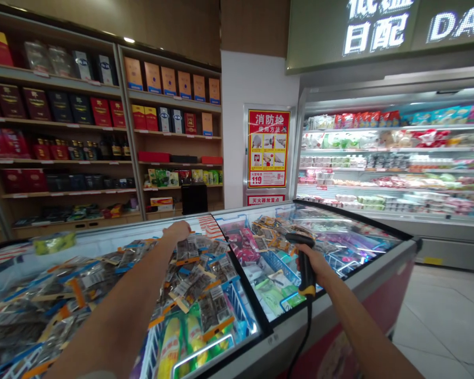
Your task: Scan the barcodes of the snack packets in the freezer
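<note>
The left arm (120, 310) was bare and stretched far out in front. The left hand (177, 230) was at its end, with its fingertips hard to see. The right arm (363, 329), bare too, slanted up from the bottom right. The right hand (316, 266) was curled in a grip.

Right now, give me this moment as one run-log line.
left hand: over packets, contact unclear | right hand: gripping corded scanner | nearby: chest freezer

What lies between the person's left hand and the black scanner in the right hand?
In the head view, a black bar of the freezer runs between the left hand and the scanner, with pink packets on the scanner's side.
</note>
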The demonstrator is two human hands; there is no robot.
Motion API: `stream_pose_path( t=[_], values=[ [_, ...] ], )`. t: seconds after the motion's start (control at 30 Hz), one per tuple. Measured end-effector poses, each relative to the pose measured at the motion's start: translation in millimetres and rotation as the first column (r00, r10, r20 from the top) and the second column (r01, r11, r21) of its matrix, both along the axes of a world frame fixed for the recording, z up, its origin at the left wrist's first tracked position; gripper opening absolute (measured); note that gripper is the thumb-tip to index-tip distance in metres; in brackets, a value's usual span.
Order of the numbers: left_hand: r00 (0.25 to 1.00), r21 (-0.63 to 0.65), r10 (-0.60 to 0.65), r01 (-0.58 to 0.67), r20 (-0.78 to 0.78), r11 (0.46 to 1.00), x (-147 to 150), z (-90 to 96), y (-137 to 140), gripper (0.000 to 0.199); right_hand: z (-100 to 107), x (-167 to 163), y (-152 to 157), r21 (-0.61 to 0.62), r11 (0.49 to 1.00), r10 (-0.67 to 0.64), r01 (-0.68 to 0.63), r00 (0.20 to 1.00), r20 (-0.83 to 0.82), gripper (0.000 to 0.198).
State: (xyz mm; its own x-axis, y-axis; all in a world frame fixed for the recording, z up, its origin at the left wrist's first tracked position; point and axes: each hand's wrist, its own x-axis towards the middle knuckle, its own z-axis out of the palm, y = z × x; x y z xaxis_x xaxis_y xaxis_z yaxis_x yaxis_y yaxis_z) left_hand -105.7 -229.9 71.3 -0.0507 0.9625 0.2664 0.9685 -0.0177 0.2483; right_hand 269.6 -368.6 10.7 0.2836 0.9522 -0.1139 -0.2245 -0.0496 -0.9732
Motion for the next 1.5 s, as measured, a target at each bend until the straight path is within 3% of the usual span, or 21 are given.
stream_pose_path(
  t=[0.13,0.27,0.43,0.53,0.6,0.7,0.97,1.13,1.27,1.4,1.5],
  values=[
    [0.992,0.028,0.103,-0.102,-0.070,0.994,19.2,3.1,-3.6,0.033,-0.6,13.4,2.6,-0.032,0.996,-0.082,0.082,0.996,-0.016,0.020],
    [0.990,0.073,-0.074,0.083,-0.116,0.994,92.4,-8.3,-5.3,0.037,-3.6,21.1,3.3,-0.066,0.992,-0.108,0.105,0.993,-0.040,0.020],
    [0.915,-0.003,-0.381,0.384,-0.136,0.923,194.0,-56.5,-10.7,0.032,-16.6,30.2,4.4,-0.080,0.990,-0.120,0.117,0.992,-0.032,0.020],
    [0.864,-0.060,-0.486,0.483,-0.128,0.874,224.9,-88.4,-15.3,0.037,-22.8,35.8,2.1,-0.089,0.991,-0.109,0.105,0.993,-0.041,0.021],
    [0.843,-0.086,-0.524,0.517,-0.125,0.852,230.3,-102.4,-18.3,0.038,-24.6,37.9,-0.1,-0.093,0.990,-0.113,0.109,0.993,-0.040,0.021],
    [0.821,-0.098,-0.557,0.549,-0.127,0.830,224.5,-107.5,-23.1,0.034,-25.6,36.9,-1.6,-0.091,0.991,-0.098,0.095,0.994,-0.037,0.021],
    [0.911,-0.088,-0.402,0.395,-0.096,0.915,205.1,-82.4,-31.9,0.018,-20.1,16.2,-4.5,-0.035,0.999,0.007,-0.007,1.000,-0.010,0.023],
    [0.962,-0.106,-0.264,0.271,0.072,0.957,200.0,-86.9,-22.1,0.043,-11.7,4.4,-13.4,-0.031,0.997,0.074,-0.073,0.997,0.020,0.024],
    [0.932,-0.142,-0.307,0.336,0.190,0.931,200.1,-93.4,-7.5,0.048,-10.7,-1.2,-17.4,-0.042,0.996,0.076,-0.075,0.997,0.000,0.023],
    [0.913,-0.089,-0.307,0.340,0.269,0.936,200.2,-97.8,-6.0,0.035,-8.7,-6.4,-20.4,-0.050,0.995,0.085,-0.086,0.996,-0.010,0.022],
    [0.898,-0.072,-0.274,0.316,0.345,0.946,204.0,-102.7,-12.4,0.050,-5.7,-10.0,-22.7,-0.045,0.994,0.096,-0.096,0.995,-0.004,0.021]
  ],
)
